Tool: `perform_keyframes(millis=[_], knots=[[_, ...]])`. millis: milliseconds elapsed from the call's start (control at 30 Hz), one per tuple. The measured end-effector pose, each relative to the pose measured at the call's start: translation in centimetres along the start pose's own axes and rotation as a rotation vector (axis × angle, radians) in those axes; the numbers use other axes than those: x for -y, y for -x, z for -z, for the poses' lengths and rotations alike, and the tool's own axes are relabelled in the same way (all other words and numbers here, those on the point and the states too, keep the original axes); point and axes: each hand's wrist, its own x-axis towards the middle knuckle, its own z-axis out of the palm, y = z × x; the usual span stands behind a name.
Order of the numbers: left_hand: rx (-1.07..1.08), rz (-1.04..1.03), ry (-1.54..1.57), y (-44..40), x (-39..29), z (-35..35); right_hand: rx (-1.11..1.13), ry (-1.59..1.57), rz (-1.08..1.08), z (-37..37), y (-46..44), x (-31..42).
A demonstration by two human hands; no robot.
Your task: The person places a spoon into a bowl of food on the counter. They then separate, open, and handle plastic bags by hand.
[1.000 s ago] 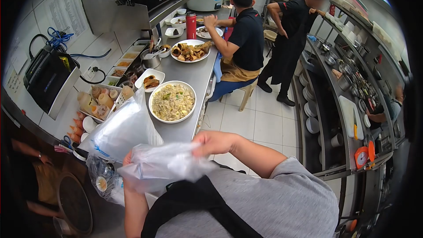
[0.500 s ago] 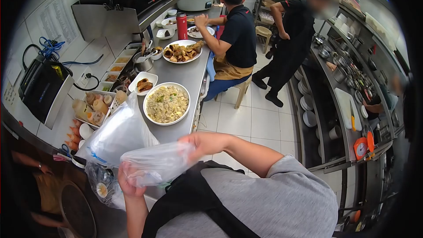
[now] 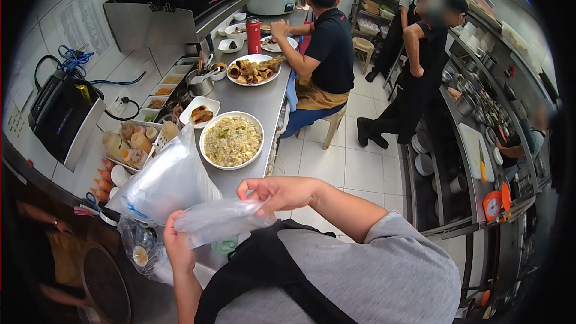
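Note:
A clear plastic bag (image 3: pixel 222 221), bunched lengthwise, is stretched between my two hands. My left hand (image 3: pixel 177 243) is closed around its left end. At the other end, my right hand (image 3: pixel 279 195) pinches the plastic between thumb and fingers. Just behind my left hand stands a large, pale plastic bag (image 3: pixel 171 180) on the counter. Beyond my hands sits a white bowl of fried rice (image 3: pixel 232 140), with a smaller square bowl of brown food (image 3: pixel 201 113) beside it.
A plate of browned food (image 3: pixel 254 71) and a red bottle (image 3: pixel 253 35) stand farther along the steel counter (image 3: pixel 255 105). Sauce bottles (image 3: pixel 129 141) line the left side. One person (image 3: pixel 327 48) sits at the counter; another (image 3: pixel 423 72) stands in the aisle near shelves.
The bag between my hands has become narrower and more bunched. In the aisle, the standing person has shifted, and another person behind is now more visible.

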Motion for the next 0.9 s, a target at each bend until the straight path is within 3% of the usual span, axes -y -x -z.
perform_keyframes(millis=[33, 67, 167, 300, 367, 433, 533, 600, 633, 700, 833, 900], knots=[[-0.023, 0.13, 0.178, 0.7, -1.2, -0.6, -0.02, 0.133, 0.018, -0.5, 0.0, 1.2], [-0.022, 0.131, 0.178, 1.7, -2.6, -1.1, -0.021, 0.132, 0.019, -0.2, -0.3, 1.5], [0.224, 0.163, 0.454, 3.2, -4.4, 0.2, -0.053, 0.447, -0.054, 0.8, -1.6, 1.0], [0.334, -0.016, 0.486, 1.8, -4.2, 2.0, 0.105, 0.516, -0.157, 1.3, -2.8, 2.7], [0.286, -0.121, 0.387, 1.3, -7.0, 1.5, 0.068, 0.044, 0.167, 1.5, -3.6, 4.0], [0.299, -0.321, 0.275, -0.1, -10.0, 0.4, 0.002, -0.236, 0.341, 0.2, -5.2, 6.4], [0.167, -0.314, 0.127, -3.3, -12.7, 2.5, -0.005, -0.288, 0.287, -0.5, -8.6, 10.1], [0.095, -0.262, 0.155, -5.2, -13.1, 2.4, -0.327, 0.022, 0.374, 0.6, -11.4, 10.3], [0.022, -0.21, 0.184, -5.9, -13.0, 2.4, -0.332, 0.021, 0.379, 1.1, -12.4, 9.9], [0.013, -0.178, 0.205, -7.2, -12.0, 3.6, -0.53, 0.344, 0.245, 2.3, -14.0, 9.1], [0.018, -0.135, 0.34, -6.6, -11.6, 4.1, -0.61, 0.343, 0.198, 2.3, -15.7, 5.1], [-0.033, -0.102, 0.404, -5.6, -11.4, 4.4, -0.647, 0.414, 0.401, 2.2, -16.2, 4.6]])
